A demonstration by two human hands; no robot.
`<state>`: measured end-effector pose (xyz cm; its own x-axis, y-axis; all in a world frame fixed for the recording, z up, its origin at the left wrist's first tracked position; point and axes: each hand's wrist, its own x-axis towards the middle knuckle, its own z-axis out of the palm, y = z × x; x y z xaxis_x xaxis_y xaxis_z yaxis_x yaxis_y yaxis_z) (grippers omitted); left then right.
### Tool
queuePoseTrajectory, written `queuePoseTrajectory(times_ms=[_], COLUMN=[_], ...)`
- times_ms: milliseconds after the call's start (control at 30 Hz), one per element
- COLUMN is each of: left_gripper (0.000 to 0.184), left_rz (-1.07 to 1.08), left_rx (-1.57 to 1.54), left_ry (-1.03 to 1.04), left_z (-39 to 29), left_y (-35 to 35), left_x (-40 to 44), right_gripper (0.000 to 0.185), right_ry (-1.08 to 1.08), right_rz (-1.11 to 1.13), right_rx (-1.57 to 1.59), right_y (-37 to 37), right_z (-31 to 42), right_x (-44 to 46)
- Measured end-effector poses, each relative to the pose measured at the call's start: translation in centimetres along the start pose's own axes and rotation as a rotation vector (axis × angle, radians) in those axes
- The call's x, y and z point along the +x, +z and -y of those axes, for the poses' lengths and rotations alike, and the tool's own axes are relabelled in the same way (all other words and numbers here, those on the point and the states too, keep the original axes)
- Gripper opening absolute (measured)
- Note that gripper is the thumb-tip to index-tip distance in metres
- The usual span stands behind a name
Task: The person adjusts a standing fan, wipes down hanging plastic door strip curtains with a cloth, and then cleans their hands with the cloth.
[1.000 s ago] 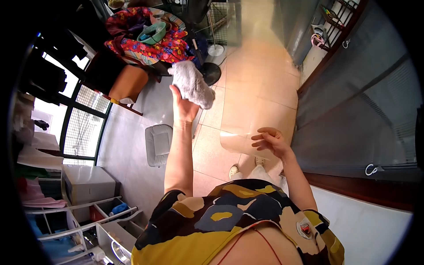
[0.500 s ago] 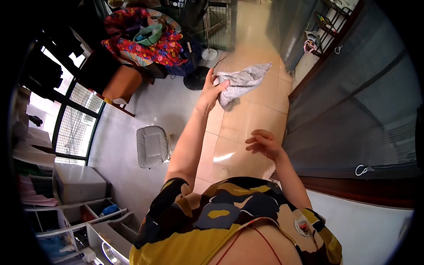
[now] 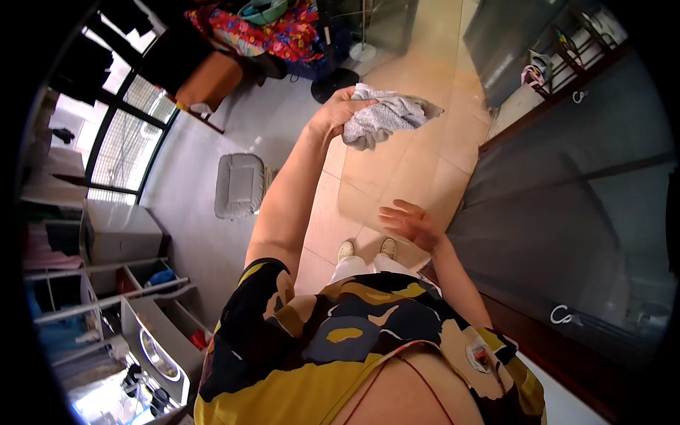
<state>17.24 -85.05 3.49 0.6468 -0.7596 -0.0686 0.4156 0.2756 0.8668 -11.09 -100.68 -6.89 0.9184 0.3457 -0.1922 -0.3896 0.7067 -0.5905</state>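
Note:
A crumpled light grey cloth [image 3: 389, 117] is held out in front of me, above the tiled floor. My left hand [image 3: 341, 112] grips its left end, with the thumb on top and the other fingers mostly hidden behind the cloth. The cloth's free end points to the right. Lower and to the right, my right hand [image 3: 412, 223] hangs in the air, fingers spread and slightly blurred, holding nothing. It is apart from the cloth.
A grey cushioned stool [image 3: 239, 185] stands left of my forearm. Beyond are a brown chair [image 3: 210, 81], a red floral cloth [image 3: 283, 35] and a black round base [image 3: 335, 86]. Grey curtains [image 3: 567, 219] hang at the right; open drawers [image 3: 152, 322] are lower left.
My left hand has swung right from its first position, and the cloth has changed from a bunched shape to a looser one. My right hand has shifted slightly left. The view has tilted.

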Motion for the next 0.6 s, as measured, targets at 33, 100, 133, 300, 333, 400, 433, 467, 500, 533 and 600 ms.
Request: queuePoseTrajectory(times_ms=[33, 100, 133, 300, 333, 400, 433, 467, 500, 533, 600], left_gripper=[0.021, 0.021, 0.024, 0.025, 0.024, 0.024, 0.022, 0.021, 0.021, 0.022, 0.022], left_rz=[-0.044, -0.106, -0.115, -0.093, -0.080, -0.098, -0.110, -0.127, -0.153, -0.181, -0.110], left_rx=[0.034, 0.092, 0.108, 0.109, 0.095, 0.097, 0.089, 0.076, 0.170, 0.266, 0.303], left_ry=[0.003, 0.001, -0.015, -0.023, -0.023, -0.036, -0.047, -0.060, -0.102, -0.141, -0.074], left_z=[0.5, 1.0, 1.2, 3.1, 3.8, 4.0, 4.2, 4.3, 4.9, 5.6, 8.6], left_y=[-0.5, -0.5, -0.4, 0.7, 0.5, 0.9, 0.9, 1.2, 0.7, -0.3, -2.6], left_x=[0.0, -0.7, -1.1, -2.0, -2.0, -2.7, -3.3, -4.5, -6.0, -7.4, -11.0], right_gripper=[0.053, 0.057, 0.058, 0.059, 0.056, 0.051, 0.047, 0.044, 0.040, 0.037, 0.031], right_ry=[0.001, 0.031, 0.085, 0.130, 0.124, 0.101, 0.084, 0.074, 0.066, 0.051, 0.026], right_rz=[0.025, -0.008, -0.029, -0.119, -0.158, -0.242, -0.274, -0.309, -0.342, -0.343, -0.337], right_rx=[0.004, 0.003, -0.049, -0.191, -0.180, -0.152, -0.164, -0.176, -0.188, -0.194, -0.206], right_y=[-0.7, -1.1, -1.5, -1.0, -0.6, 0.3, 0.6, 1.0, 1.7, 2.5, 4.2], right_z=[0.1, 0.1, -0.2, -1.7, -2.0, -2.6, -2.7, -2.8, -3.4, -3.7, -4.5], right_x=[-0.1, -0.8, -1.0, -1.8, -1.8, -1.4, -1.2, -1.1, -1.1, -1.0, -0.4])
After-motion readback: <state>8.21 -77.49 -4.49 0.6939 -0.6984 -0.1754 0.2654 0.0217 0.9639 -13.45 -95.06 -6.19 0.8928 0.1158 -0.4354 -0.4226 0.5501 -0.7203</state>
